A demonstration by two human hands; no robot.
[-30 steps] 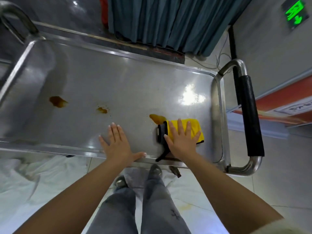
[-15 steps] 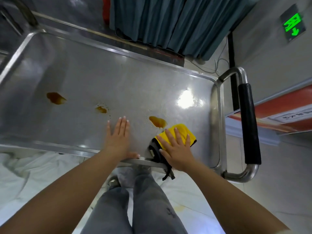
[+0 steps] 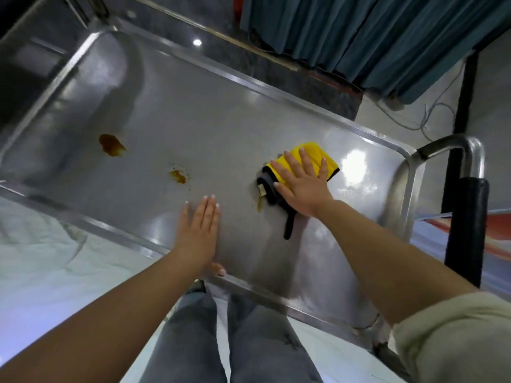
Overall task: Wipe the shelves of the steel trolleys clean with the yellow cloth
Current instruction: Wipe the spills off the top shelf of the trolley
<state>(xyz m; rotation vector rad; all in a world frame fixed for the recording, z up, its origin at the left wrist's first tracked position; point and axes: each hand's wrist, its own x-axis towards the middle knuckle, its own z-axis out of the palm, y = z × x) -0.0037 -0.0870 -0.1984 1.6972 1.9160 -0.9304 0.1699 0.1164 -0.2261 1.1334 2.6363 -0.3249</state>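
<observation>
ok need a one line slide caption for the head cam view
Right hand presses the yellow cloth flat on the steel trolley shelf; left hand braces nearby, two brown stains unwiped.

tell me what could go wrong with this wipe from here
1. The yellow cloth may smear the thin brown streak beside it rather than lift it.
2. Two brown stains lie well away from the right hand and could get missed.
3. The left hand rests flat on steel and may leave prints.

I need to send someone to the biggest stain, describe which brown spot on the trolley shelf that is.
On the steel trolley shelf, look far left of the yellow cloth. The largest brown stain is the leftmost; the smaller stain sits between it and the cloth.
</observation>
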